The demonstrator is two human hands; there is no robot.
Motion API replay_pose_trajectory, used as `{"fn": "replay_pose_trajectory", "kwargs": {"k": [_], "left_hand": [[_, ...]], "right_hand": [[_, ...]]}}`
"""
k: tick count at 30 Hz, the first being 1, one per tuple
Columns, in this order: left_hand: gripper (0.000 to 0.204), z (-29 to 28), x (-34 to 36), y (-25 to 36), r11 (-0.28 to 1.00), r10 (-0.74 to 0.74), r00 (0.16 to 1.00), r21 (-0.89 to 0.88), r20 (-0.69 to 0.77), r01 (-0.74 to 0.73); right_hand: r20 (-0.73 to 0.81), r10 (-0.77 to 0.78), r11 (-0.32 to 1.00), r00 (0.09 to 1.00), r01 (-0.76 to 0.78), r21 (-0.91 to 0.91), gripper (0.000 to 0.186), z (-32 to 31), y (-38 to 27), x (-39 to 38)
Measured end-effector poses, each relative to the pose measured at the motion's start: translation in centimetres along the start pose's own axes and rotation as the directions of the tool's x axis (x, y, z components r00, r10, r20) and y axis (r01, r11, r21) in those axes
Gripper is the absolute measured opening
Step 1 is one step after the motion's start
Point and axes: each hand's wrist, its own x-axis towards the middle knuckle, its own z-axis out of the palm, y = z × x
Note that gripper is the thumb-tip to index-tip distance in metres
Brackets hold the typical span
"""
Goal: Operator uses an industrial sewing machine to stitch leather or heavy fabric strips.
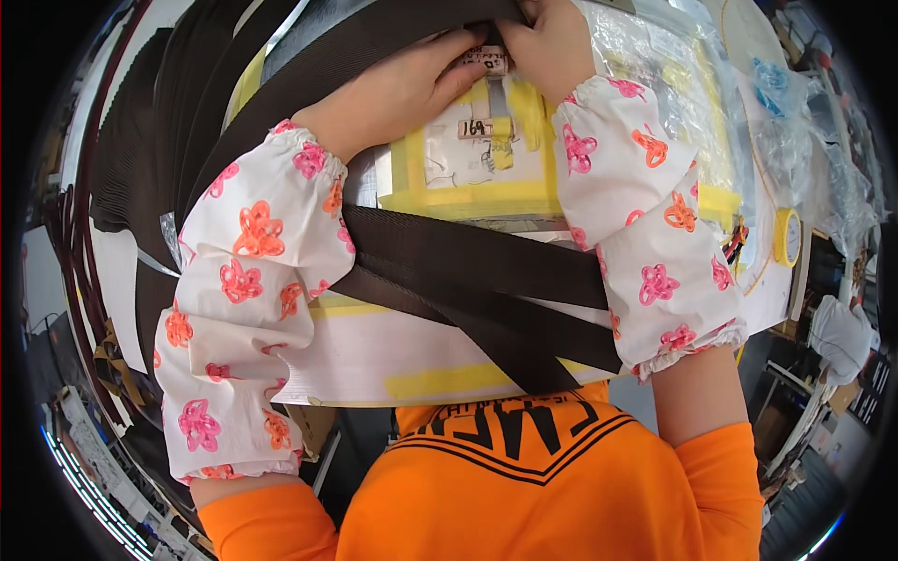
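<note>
A wide dark brown webbing strap point(374, 47) arcs from the left across the top of the work surface. My right hand point(552, 47) closes on its end near the top edge, the fingertips partly cut off by the frame. Beside it, my left hand point(412, 89) has its fingers drawn together at the strap's lower edge; its grip is partly hidden. Below both hands lies a yellow-taped panel point(440, 201) with small handwritten labels point(475, 128). More lengths of brown webbing point(468, 271) cross each other between my forearms and the near table edge.
A thick stack of folded brown webbing point(140, 140), bound with a clear band, hangs at the left. Clear plastic bags point(814, 131) and a yellow tape roll point(786, 236) sit at the right. The white table edge point(337, 374) is close to my body.
</note>
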Motion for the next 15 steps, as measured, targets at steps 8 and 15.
{"fn": "replay_pose_trajectory", "kwargs": {"k": [8, 15], "left_hand": [[0.029, -1.3, 0.5, -0.7, 0.99, 0.136, 0.99, 0.018, 0.046, -0.137], [0.032, -2.8, 2.3, 1.2, 0.997, 0.068, 0.953, 0.014, 0.294, -0.075]], "right_hand": [[0.11, 0.174, 0.975, 0.979, -0.187, 0.12, 0.021, -0.7, -1.9, -0.6], [0.23, -0.218, 0.976, 0.948, 0.218, 0.026, 0.028, -2.6, -0.9, -3.1]]}}
